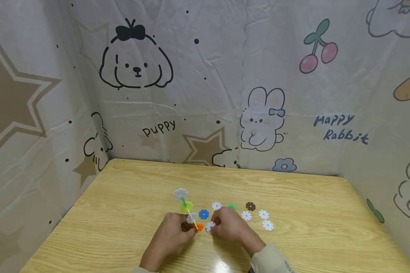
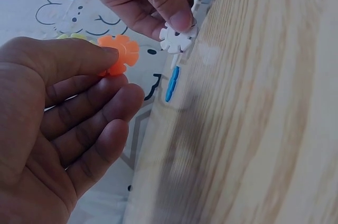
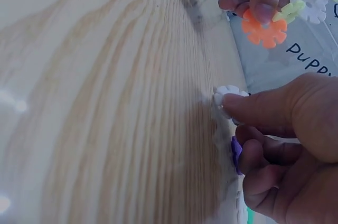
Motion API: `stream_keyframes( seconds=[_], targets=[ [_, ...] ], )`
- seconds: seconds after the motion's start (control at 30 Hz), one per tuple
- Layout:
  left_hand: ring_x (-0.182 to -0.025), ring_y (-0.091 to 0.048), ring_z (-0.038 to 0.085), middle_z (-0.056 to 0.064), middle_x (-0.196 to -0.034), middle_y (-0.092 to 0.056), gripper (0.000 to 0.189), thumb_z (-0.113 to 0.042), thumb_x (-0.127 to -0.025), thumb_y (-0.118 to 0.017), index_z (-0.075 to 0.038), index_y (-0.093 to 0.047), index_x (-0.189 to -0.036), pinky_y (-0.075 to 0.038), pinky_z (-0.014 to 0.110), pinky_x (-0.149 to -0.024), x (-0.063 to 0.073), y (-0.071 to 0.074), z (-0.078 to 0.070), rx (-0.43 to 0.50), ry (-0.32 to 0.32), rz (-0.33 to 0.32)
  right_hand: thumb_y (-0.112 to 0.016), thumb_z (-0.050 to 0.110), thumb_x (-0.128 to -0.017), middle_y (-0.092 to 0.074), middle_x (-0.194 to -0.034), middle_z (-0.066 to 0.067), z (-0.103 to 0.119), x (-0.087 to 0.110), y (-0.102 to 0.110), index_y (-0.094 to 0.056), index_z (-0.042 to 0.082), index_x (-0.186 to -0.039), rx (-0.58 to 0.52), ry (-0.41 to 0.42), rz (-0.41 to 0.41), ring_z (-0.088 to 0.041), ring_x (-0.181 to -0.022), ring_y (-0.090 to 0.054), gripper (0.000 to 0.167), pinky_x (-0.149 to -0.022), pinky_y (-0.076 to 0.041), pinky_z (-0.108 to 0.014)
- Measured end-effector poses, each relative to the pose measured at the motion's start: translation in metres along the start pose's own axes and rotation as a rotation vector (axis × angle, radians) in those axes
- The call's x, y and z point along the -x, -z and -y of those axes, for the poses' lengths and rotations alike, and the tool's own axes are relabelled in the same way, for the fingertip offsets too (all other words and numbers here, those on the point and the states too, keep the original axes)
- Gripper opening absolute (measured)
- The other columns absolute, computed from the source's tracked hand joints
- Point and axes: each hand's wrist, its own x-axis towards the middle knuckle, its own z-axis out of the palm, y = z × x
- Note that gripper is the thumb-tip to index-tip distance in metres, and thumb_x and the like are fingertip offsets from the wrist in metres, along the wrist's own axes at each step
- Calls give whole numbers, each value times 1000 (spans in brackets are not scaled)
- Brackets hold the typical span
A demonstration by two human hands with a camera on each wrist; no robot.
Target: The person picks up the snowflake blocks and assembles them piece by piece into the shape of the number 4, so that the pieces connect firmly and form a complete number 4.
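Note:
My left hand (image 1: 172, 233) pinches an orange snowflake disc (image 2: 127, 54) between thumb and fingers, its other fingers loosely bent. That disc ends a chain of slotted plastic discs, with a yellow disc (image 3: 289, 10) and a white disc (image 3: 311, 5) joined beside it. The chain slants up and away in the head view to a white end disc (image 1: 180, 193). Just to the right, my right hand (image 1: 230, 223) pinches a loose white snowflake disc (image 1: 210, 226) by its edge. The orange and loose white discs are apart. A blue disc (image 1: 204, 214) lies beyond, between the hands.
On the wooden table (image 1: 304, 242) lie more discs: a brown disc (image 1: 250, 206), a green disc (image 1: 231, 206) partly hidden by my right hand, and several white discs (image 1: 264, 214). A purple disc (image 3: 236, 155) shows beneath my right hand. Printed cloth (image 1: 205, 76) hangs around the table.

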Motion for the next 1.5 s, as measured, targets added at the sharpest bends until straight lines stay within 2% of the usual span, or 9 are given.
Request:
stream_keyframes(
  seconds=[0.1, 0.23, 0.37, 0.67, 0.87, 1.07, 1.37, 1.5],
  targets=[
    [-65, -60, 2, -10, -71, -66, 11, -1, -81, -72, -11, -71, -76, -52, 23, -59, 0, -1, 0, -3, -4, -2, -80, 6, -80, -60, -66, 7, -1, 2, 1, -71, 8, -74, 0, 4, 16, -6, -59, -50, 11, -54, -44, -25],
    [-65, -61, 2, -8, -71, -67, 10, -1, -81, -72, -9, -71, -75, -53, 22, -59, -1, -4, 1, -10, -29, -12, -76, 6, -83, -40, -54, 12, -4, 4, 1, -53, 15, -58, -18, -1, 25, -3, -49, -35, 35, -46, -30, -20],
    [-64, -62, 2, -7, -72, -68, 7, -1, -80, -73, -6, -71, -77, -53, 22, -59, -1, -6, 2, -22, -56, -27, -72, 4, -83, -27, -50, 13, -7, 7, 2, -37, 20, -54, -22, 7, 17, -3, -45, -26, 48, -44, -22, -20],
    [-64, -60, 1, -8, -71, -67, 7, -3, -80, -74, -9, -71, -77, -52, 22, -58, -2, -11, -3, -59, -50, -32, -67, 6, -89, -37, -51, 10, -1, 13, 12, -46, 17, -56, -62, -27, -35, -4, -45, -32, 40, -44, -27, -20],
    [-63, -58, 0, -11, -68, -64, 11, -3, -81, -72, -12, -71, -75, -51, 23, -57, -4, -14, -5, -57, -15, -14, -64, 6, -89, -32, -48, 12, 5, 15, 20, -39, 19, -55, -78, -39, -65, -3, -44, -28, 45, -44, -26, -20],
    [-61, -56, 0, -12, -67, -62, 12, -4, -81, -73, -12, -69, -73, -50, 22, -56, -5, -17, -7, -83, -35, -16, -63, 4, -88, -31, -47, 13, 10, 18, 27, -38, 19, -54, -100, -30, -93, -3, -43, -28, 44, -44, -26, -20],
    [-63, -58, -1, -9, -69, -66, 2, -7, -81, -73, -7, -73, -79, -50, 22, -57, -9, -22, -10, -107, -72, -38, -61, 4, -88, -28, -47, 13, 18, 20, 32, -38, 19, -55, -137, -22, -71, -4, -44, -26, 44, -45, -27, -21],
    [-61, -57, -1, -10, -67, -65, 6, -6, -81, -73, -8, -71, -75, -49, 21, -55, -10, -24, -11, -95, -72, -39, -62, 4, -88, -31, -48, 13, 20, 21, 32, -40, 18, -55, -152, -26, -52, -4, -44, -29, 42, -45, -28, -21]
  ],
)
